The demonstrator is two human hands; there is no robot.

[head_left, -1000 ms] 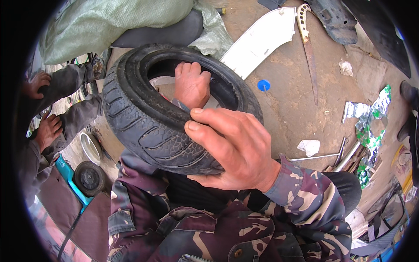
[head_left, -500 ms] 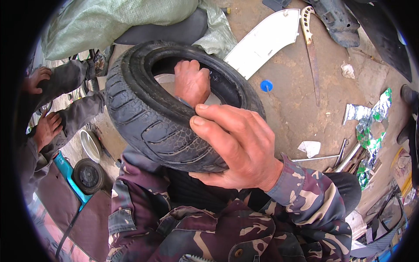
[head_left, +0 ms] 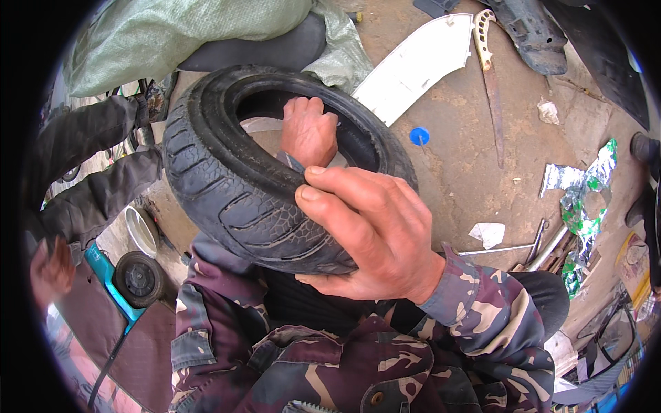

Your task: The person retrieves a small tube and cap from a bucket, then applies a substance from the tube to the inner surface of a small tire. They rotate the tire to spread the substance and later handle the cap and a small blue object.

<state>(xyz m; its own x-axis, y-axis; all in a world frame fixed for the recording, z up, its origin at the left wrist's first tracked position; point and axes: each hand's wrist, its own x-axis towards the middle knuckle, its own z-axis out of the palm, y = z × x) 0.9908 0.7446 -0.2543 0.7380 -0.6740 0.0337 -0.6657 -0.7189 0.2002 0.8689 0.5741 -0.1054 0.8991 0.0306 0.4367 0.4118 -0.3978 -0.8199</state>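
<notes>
A black tyre with cracked tread is tilted in front of my chest. My right hand grips its near right side, fingers on the upper edge and thumb underneath. My left hand shows through the tyre's opening, its fingers curled into a fist by the inner wall. What those fingers hold, if anything, is hidden. The tyre covers most of my left forearm.
At left, another person's blurred hand is near a teal-handled tool and a small wheel. A rusty-bladed saw, white panel, blue disc and crumpled foil lie on the ground. A pale green sack bulges at upper left.
Inside the tyre my left hand has shifted slightly to the right. My right hand keeps its grip. The other person's hands have left their legs, and one is now lower and blurred.
</notes>
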